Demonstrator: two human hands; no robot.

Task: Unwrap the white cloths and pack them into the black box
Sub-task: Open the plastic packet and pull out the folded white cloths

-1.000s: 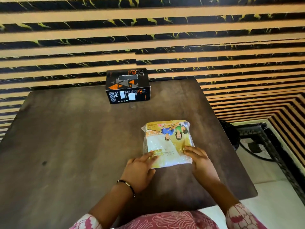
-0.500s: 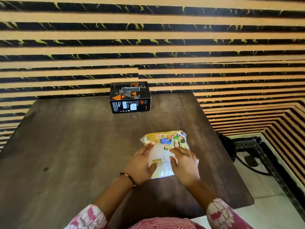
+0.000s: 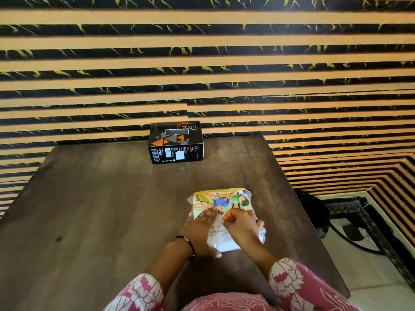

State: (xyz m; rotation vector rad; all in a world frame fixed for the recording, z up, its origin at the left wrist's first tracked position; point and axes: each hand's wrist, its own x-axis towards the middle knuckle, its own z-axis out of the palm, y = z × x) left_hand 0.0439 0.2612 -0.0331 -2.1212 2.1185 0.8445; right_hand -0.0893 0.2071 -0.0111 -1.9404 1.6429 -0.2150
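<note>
1. Tabletop [image 3: 89, 209] on the left is dark wood with nothing on it that the task needs.
2. Black box [image 3: 176, 142] stands at the far edge against the striped wall [image 3: 202, 63], closed as far as can be seen, well apart from the hands and slightly left of them.
3. Left hand [image 3: 202, 227] lies flat and spread on the near left part of the packet of white cloths [image 3: 224, 212], pressing it onto the wood.
4. That packet sits close in front of the person, its long axis running away from the body toward the box; its clear printed wrapper looks unbroken.
5. Right hand [image 3: 241, 223] rests on the packet's middle with fingers curled narrow, seemingly pinching the film, though I cannot tell whether it truly grips.
6. Both hands touch the packet, so the coming tear likely turns on the left pinning while the right pulls.
</note>
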